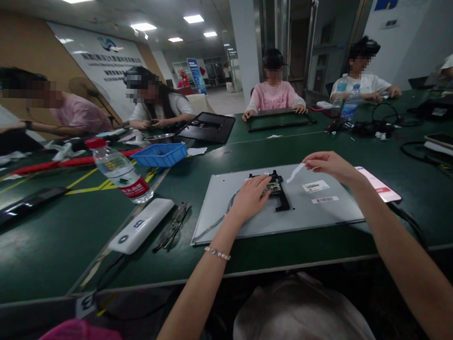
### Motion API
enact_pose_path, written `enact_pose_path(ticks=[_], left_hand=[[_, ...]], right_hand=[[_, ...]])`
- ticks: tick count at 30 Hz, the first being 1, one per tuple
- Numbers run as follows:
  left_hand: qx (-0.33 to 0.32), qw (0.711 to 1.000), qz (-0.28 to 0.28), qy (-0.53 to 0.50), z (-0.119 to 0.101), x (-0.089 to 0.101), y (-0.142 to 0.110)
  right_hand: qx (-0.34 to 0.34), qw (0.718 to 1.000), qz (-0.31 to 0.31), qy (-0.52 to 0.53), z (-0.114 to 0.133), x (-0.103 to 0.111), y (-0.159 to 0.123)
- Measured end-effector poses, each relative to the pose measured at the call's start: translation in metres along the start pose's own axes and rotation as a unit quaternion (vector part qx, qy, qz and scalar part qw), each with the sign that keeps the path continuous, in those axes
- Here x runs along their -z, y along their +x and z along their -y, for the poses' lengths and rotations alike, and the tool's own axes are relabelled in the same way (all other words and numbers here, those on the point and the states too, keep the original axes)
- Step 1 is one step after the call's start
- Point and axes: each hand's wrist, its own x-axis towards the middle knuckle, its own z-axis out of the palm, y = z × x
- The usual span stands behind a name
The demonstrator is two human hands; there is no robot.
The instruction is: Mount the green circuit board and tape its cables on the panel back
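A flat grey display panel (218,197) lies on the green table in front of me, with white labels (315,186) on its back. On its middle sits a black bracket (283,199) with a small circuit board (273,186). My left hand (251,194) rests over the bracket's left part, fingers stretched out and touching it. A grey cable (213,225) runs from under that hand to the panel's left corner. Above the panel, my right hand (328,166) pinches a strip of white tape (295,173), which hangs down toward the bracket.
Left of the panel are eyeglasses (173,226), a white power bank (142,225), a water bottle (118,172) and a blue tray (160,154). A lit phone (378,185) lies at the right. Across the table several people work; one holds a black frame (282,121).
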Motion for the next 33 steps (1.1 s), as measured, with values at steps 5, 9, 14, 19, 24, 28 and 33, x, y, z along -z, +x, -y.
enact_pose_path(ticks=[5, 9, 14, 19, 24, 28, 33], left_hand=[[0.018, 0.993, -0.114, -0.024, 0.006, -0.001, 0.002], [0.006, 0.983, -0.172, -0.069, 0.001, 0.003, 0.001], [-0.065, 0.988, -0.108, -0.084, -0.012, 0.001, 0.0], [-0.115, 0.992, 0.013, -0.049, -0.024, -0.005, 0.0], [-0.121, 0.991, 0.061, 0.0, -0.03, -0.003, 0.001], [-0.115, 0.99, 0.078, 0.018, -0.031, 0.0, 0.0], [-0.102, 0.99, 0.098, 0.026, -0.033, 0.004, 0.0]], right_hand=[[0.01, 0.983, 0.18, 0.027, 0.025, -0.009, -0.015], [0.0, 0.96, 0.281, -0.013, 0.023, -0.024, -0.015], [-0.007, 0.947, 0.317, -0.048, 0.014, -0.029, -0.011], [-0.019, 0.95, 0.305, -0.063, 0.012, -0.027, -0.01], [-0.026, 0.953, 0.293, -0.076, 0.012, -0.032, -0.011], [-0.045, 0.948, 0.305, -0.077, 0.013, -0.034, -0.011], [0.001, 0.963, 0.216, -0.162, 0.014, -0.037, -0.01]])
